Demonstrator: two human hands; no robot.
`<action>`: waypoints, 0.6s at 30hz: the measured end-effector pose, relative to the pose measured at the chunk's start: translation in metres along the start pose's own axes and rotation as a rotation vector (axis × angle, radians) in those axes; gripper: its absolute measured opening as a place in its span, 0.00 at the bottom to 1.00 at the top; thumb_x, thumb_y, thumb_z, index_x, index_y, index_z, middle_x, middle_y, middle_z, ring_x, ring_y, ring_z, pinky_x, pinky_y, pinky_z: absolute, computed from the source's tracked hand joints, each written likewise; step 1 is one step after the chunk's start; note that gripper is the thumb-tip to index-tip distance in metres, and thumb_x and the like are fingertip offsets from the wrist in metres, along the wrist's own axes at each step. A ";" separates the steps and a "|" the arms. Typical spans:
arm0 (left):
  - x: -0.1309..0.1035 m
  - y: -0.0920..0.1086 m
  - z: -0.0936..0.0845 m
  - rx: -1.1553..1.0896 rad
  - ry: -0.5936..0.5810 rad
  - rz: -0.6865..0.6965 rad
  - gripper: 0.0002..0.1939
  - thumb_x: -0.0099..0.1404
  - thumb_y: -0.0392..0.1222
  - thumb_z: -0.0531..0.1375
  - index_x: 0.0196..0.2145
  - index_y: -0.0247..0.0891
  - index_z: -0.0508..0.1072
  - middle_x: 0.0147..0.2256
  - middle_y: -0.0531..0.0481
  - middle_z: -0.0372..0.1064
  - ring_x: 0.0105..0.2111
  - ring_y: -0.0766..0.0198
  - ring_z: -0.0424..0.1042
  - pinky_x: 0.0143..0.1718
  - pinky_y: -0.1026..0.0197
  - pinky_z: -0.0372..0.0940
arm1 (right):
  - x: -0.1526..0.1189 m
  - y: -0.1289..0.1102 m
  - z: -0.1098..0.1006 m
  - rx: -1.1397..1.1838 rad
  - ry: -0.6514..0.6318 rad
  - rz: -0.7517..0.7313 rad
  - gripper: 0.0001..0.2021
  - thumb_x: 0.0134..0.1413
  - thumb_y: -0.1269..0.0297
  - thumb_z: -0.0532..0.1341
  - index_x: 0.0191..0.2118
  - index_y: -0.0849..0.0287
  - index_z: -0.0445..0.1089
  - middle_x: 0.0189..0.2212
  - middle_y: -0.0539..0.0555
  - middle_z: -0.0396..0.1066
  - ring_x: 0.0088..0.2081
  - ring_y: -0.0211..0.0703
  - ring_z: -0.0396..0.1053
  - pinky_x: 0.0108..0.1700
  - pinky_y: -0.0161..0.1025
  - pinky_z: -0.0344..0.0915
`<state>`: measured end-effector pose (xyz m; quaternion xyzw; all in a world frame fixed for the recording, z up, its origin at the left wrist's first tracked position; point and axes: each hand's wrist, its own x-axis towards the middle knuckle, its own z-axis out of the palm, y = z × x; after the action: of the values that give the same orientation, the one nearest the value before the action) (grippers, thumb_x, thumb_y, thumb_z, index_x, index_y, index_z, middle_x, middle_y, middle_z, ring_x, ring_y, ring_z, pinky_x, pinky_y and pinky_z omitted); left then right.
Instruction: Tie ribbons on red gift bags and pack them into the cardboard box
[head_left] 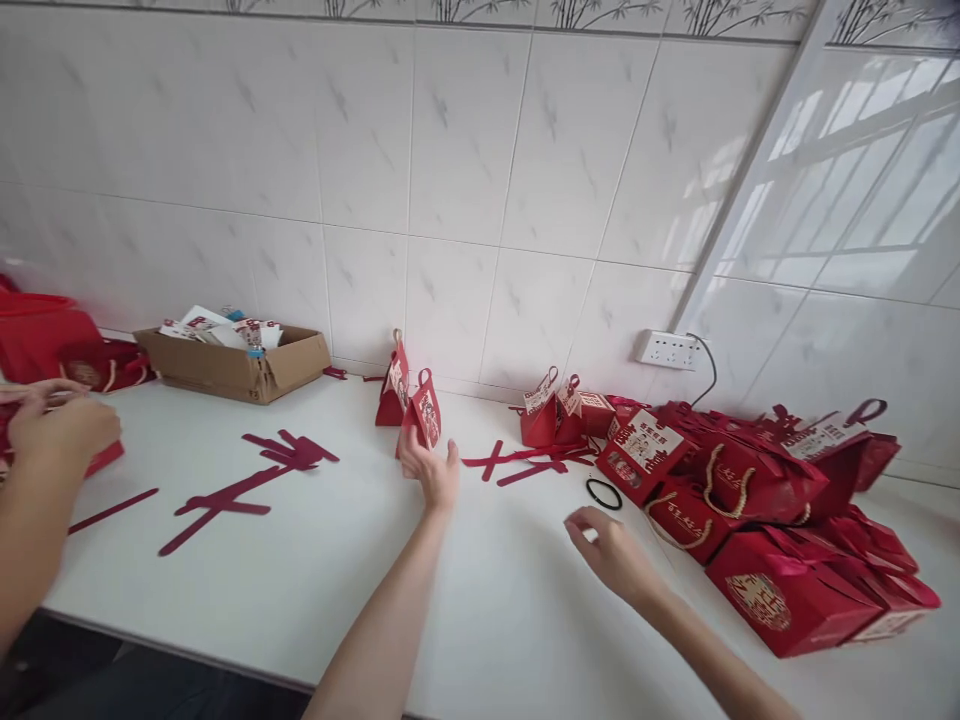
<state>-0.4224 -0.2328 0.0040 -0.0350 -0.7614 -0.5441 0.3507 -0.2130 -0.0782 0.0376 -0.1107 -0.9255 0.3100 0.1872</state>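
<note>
My left hand [431, 470] is at the base of a small red gift box [427, 412] with a ribbon loop on top. Its fingers are stretched out against the box's lower part and its thumb stands apart, so the grip looks open. Close behind is a similar peaked red box [391, 390]. My right hand [611, 550] hovers over the white table with loosely curled fingers and a gap by the thumb; nothing shows in it. Just beyond its fingertips lies a black ring-shaped band [604, 493].
Dark red ribbon strips [232, 495] lie at left, more ribbons [525, 465] in the middle. A cardboard box [232, 370] holds printed cards. Red gift boxes [795, 590] are heaped at right, below a power socket [670, 350]. Another person's hand [64, 425] handles a red item at far left.
</note>
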 end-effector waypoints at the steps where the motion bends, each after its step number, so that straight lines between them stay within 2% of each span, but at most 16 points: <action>1: 0.007 -0.005 0.000 0.022 0.027 -0.083 0.36 0.58 0.43 0.59 0.58 0.35 0.44 0.61 0.25 0.42 0.63 0.39 0.42 0.56 0.31 0.45 | 0.007 0.001 0.014 0.069 0.051 -0.015 0.12 0.54 0.56 0.50 0.29 0.53 0.68 0.33 0.56 0.73 0.32 0.50 0.71 0.35 0.45 0.68; 3: 0.020 -0.012 -0.001 0.044 0.038 -0.205 0.43 0.54 0.45 0.63 0.59 0.35 0.42 0.62 0.24 0.40 0.64 0.37 0.39 0.56 0.30 0.44 | 0.016 0.004 0.034 0.135 0.105 -0.027 0.13 0.55 0.55 0.49 0.29 0.54 0.67 0.33 0.58 0.72 0.30 0.49 0.69 0.34 0.45 0.67; 5: 0.032 -0.017 -0.002 0.042 0.007 -0.270 0.44 0.51 0.43 0.64 0.59 0.34 0.45 0.61 0.24 0.43 0.64 0.37 0.40 0.56 0.31 0.43 | 0.020 0.008 0.044 0.162 0.124 -0.025 0.14 0.54 0.55 0.50 0.29 0.55 0.67 0.32 0.57 0.72 0.28 0.48 0.67 0.33 0.44 0.67; 9: 0.044 -0.014 -0.011 -0.008 -0.082 -0.305 0.31 0.54 0.38 0.60 0.54 0.33 0.54 0.55 0.28 0.57 0.60 0.40 0.53 0.58 0.33 0.42 | 0.018 0.018 0.046 0.256 0.181 0.026 0.13 0.53 0.54 0.52 0.28 0.56 0.68 0.28 0.54 0.71 0.25 0.43 0.66 0.31 0.41 0.66; 12: 0.035 0.002 -0.020 -0.111 -0.177 -0.240 0.28 0.56 0.42 0.58 0.52 0.35 0.55 0.54 0.34 0.58 0.59 0.44 0.55 0.60 0.38 0.44 | 0.021 0.022 0.044 0.339 0.253 0.087 0.15 0.54 0.53 0.52 0.28 0.58 0.67 0.28 0.54 0.71 0.26 0.43 0.66 0.29 0.39 0.65; 14: 0.020 0.016 -0.025 -0.225 -0.328 -0.158 0.28 0.54 0.45 0.59 0.51 0.38 0.57 0.53 0.39 0.61 0.56 0.48 0.60 0.58 0.45 0.53 | 0.027 0.025 0.042 0.398 0.300 0.105 0.17 0.54 0.51 0.52 0.28 0.59 0.68 0.28 0.55 0.70 0.26 0.42 0.66 0.28 0.38 0.66; 16: -0.001 0.031 -0.027 -0.350 -0.552 -0.086 0.26 0.51 0.45 0.60 0.47 0.38 0.60 0.46 0.43 0.67 0.47 0.52 0.68 0.50 0.52 0.63 | 0.031 0.029 0.037 0.449 0.358 0.114 0.18 0.53 0.49 0.52 0.29 0.60 0.68 0.28 0.55 0.70 0.26 0.42 0.65 0.28 0.38 0.66; 18: -0.025 0.041 -0.026 -0.454 -0.785 -0.051 0.22 0.47 0.42 0.60 0.41 0.37 0.63 0.38 0.47 0.71 0.39 0.56 0.71 0.41 0.56 0.67 | 0.033 0.033 0.029 0.485 0.436 0.126 0.19 0.53 0.47 0.53 0.30 0.60 0.67 0.29 0.55 0.69 0.27 0.42 0.66 0.31 0.40 0.66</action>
<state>-0.3727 -0.2303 0.0271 -0.2961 -0.6986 -0.6513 0.0054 -0.2523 -0.0573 0.0052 -0.1836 -0.7542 0.5015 0.3820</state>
